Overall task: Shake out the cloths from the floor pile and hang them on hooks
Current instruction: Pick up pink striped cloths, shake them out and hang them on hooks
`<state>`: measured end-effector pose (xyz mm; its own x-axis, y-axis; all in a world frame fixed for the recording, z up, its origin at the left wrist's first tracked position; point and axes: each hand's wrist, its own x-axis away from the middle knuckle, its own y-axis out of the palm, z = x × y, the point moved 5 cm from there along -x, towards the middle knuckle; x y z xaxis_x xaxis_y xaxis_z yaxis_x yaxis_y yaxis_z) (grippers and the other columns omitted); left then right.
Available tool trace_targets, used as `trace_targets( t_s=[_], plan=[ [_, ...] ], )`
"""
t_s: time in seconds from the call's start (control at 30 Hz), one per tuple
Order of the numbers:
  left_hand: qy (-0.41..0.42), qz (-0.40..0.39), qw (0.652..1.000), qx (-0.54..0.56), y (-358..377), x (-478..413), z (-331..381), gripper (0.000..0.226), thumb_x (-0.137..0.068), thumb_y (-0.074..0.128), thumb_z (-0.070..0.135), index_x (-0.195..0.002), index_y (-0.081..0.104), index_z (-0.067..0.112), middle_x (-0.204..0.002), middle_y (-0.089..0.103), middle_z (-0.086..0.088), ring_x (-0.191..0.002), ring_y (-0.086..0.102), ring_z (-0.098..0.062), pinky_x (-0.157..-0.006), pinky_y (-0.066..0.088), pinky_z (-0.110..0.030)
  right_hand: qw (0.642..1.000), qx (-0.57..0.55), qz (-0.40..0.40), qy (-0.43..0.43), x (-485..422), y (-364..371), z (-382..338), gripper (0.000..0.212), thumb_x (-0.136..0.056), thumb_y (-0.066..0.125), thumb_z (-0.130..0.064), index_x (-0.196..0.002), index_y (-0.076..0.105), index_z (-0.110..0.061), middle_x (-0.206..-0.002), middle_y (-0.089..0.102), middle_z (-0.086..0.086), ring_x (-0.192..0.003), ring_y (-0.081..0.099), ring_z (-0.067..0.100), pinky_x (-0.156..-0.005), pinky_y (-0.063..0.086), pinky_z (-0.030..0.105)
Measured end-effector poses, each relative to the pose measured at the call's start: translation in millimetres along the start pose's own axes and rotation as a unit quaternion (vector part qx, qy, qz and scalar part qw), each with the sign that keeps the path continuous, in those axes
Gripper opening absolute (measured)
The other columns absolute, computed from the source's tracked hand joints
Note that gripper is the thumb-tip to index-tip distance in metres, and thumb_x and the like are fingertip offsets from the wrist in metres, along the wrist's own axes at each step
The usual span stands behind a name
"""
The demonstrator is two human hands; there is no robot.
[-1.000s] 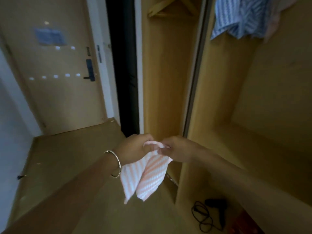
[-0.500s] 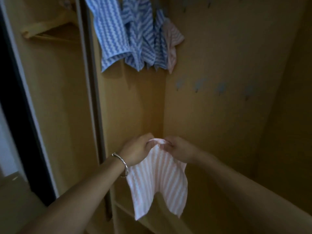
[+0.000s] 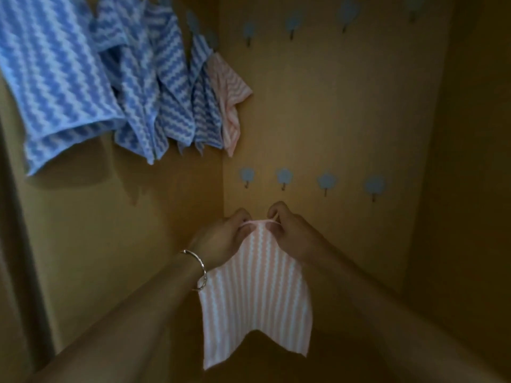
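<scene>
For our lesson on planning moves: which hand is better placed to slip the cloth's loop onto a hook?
Probably the right hand: it pinches the cloth by its loop slightly higher, below a bare hook; the left hand sits lower.

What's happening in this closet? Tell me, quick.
A person is hanging cloths. The left hand and the right hand pinch the loop at the top of a pink striped cloth, held just below the lower row of hooks on the back wall. None of those four hooks holds anything. Several blue zigzag cloths and one hung pink cloth hang up at the left.
</scene>
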<state>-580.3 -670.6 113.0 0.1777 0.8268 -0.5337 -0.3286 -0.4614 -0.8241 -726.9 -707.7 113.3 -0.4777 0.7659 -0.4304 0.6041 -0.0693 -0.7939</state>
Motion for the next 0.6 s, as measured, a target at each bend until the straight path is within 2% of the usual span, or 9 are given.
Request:
trace_targets(
  t_s=[0.1, 0.17, 0.27, 0.33, 0.43, 0.5, 0.53, 0.6],
  plan=[
    [-0.006, -0.01, 1.0, 0.008, 9.6, -28.1, -26.6, 0.024, -0.1, 0.035, 0.037, -0.106, 0.049, 0.019, -0.09, 0.062, -0.003, -0.084, 0.058, -0.027, -0.069, 0.044, -0.034, 1.0, 0.002, -0.007, -0.013, -24.8, 6.8, 10.2, 0.007, -0.101, 0.038, -0.021, -0.1, 0.031, -0.02, -0.074, 0.05, 0.003, -0.062, 0.046, 0.019, -0.056, 0.031, 0.031],
    [-0.007, -0.015, 0.999, 0.042, 19.9, -46.5, -46.0, 0.022, -0.1, 0.036, 0.035, -0.101, 0.05, 0.019, -0.088, 0.064, -0.005, -0.08, 0.059, -0.027, -0.071, 0.049, -0.037, 1.0, 0.0, -0.008, -0.019, -37.7, 11.5, 15.6, 0.008, -0.101, 0.038, -0.017, -0.094, 0.034, -0.02, -0.068, 0.044, -0.001, -0.057, 0.037, 0.012, -0.054, 0.027, 0.031],
    [0.008, 0.004, 0.999, 0.051, 37.7, -67.4, -68.2, 0.017, -0.098, 0.039, 0.034, -0.092, 0.05, 0.022, -0.079, 0.065, -0.003, -0.07, 0.06, -0.025, -0.065, 0.05, -0.042, 1.0, -0.002, -0.018, -0.024, -54.6, 22.9, 21.1, 0.017, -0.096, 0.038, -0.007, -0.089, 0.043, -0.022, -0.069, 0.047, -0.006, -0.058, 0.038, 0.007, -0.056, 0.03, 0.025],
    [0.012, 0.017, 0.999, 0.04, 45.5, -76.8, -76.8, 0.018, -0.097, 0.043, 0.033, -0.094, 0.055, 0.02, -0.08, 0.066, -0.003, -0.071, 0.061, -0.025, -0.063, 0.049, -0.037, 1.0, 0.011, -0.023, -0.011, -62.0, 29.8, 25.4, 0.017, -0.097, 0.04, -0.008, -0.097, 0.051, -0.021, -0.073, 0.05, -0.011, -0.06, 0.042, 0.001, -0.055, 0.032, 0.016],
    [0.024, 0.031, 0.999, 0.015, 50.7, -93.4, -84.9, 0.018, -0.096, 0.045, 0.034, -0.095, 0.057, 0.021, -0.084, 0.068, -0.004, -0.075, 0.063, -0.025, -0.064, 0.049, -0.035, 0.997, 0.057, -0.047, 0.014, -73.4, 36.8, 31.9, 0.024, -0.099, 0.047, -0.022, -0.122, 0.052, -0.02, -0.096, 0.055, -0.009, -0.073, 0.049, 0.001, -0.056, 0.032, 0.007],
    [0.02, 0.038, 0.999, 0.01, 51.5, -105.3, -90.8, 0.019, -0.096, 0.044, 0.033, -0.096, 0.057, 0.019, -0.085, 0.068, -0.006, -0.076, 0.063, -0.027, -0.063, 0.048, -0.036, 0.992, 0.111, -0.058, 0.028, -83.9, 37.7, 37.4, 0.04, -0.096, 0.054, -0.031, -0.135, 0.046, -0.025, -0.122, 0.055, -0.004, -0.101, 0.055, 0.012, -0.074, 0.038, 0.015],
    [0.012, 0.042, 0.999, 0.013, 51.2, -109.9, -94.0, 0.021, -0.096, 0.044, 0.032, -0.096, 0.057, 0.016, -0.085, 0.068, -0.008, -0.076, 0.062, -0.028, -0.063, 0.047, -0.035, 0.989, 0.134, -0.056, 0.029, -90.3, 37.0, 39.8, 0.046, -0.095, 0.055, -0.032, -0.139, 0.042, -0.027, -0.133, 0.052, -0.002, -0.113, 0.052, 0.016, -0.084, 0.04, 0.021],
    [0.002, 0.056, 0.998, 0.02, 49.4, -117.1, -100.2, 0.025, -0.096, 0.041, 0.034, -0.096, 0.057, 0.014, -0.087, 0.068, -0.01, -0.078, 0.062, -0.03, -0.065, 0.047, -0.037, 0.986, 0.158, -0.049, 0.027, -105.1, 35.6, 44.8, 0.05, -0.096, 0.052, -0.026, -0.143, 0.037, -0.028, -0.143, 0.045, 0.001, -0.125, 0.046, 0.019, -0.095, 0.038, 0.026]
  ],
)
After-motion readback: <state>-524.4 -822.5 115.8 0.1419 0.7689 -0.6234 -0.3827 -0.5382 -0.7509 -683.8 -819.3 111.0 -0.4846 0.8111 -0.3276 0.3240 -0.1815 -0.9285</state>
